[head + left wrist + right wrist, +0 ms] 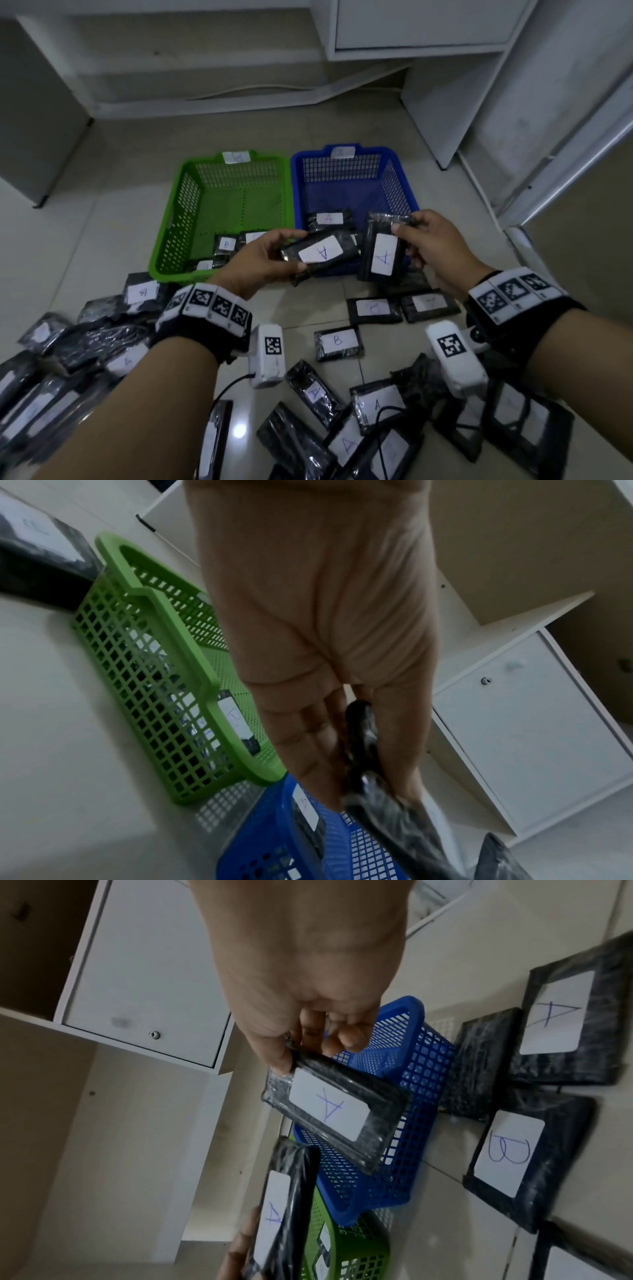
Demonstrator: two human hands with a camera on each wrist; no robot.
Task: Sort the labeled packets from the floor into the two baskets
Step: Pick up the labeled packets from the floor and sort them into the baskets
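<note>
— Item one, step in hand?
— Delivery, by my reading. Left hand [265,262] grips a black packet marked A [320,254]; right hand [436,245] pinches a second packet marked A [383,253]. Both packets are off the floor, held over the near rim of the blue basket [400,171].

— Fingers, left?
— Curled round the packet's end, thumb below, fingertips over the top edge; packet lies nearly flat, label up.

— Fingers, right?
— Thumb and fingertips closed on the top corner; packet hangs down, label facing the person.

— Destination?
— Blue basket carries an A tag and holds one A packet already. Green basket [178,212], touching it on the left, holds B packets.

— Next move calls for?
— Likely a short reach forward and release of both into blue.

— Remaining stock?
— Many packets on the floor [294,308], among them one marked B [338,342].
</note>
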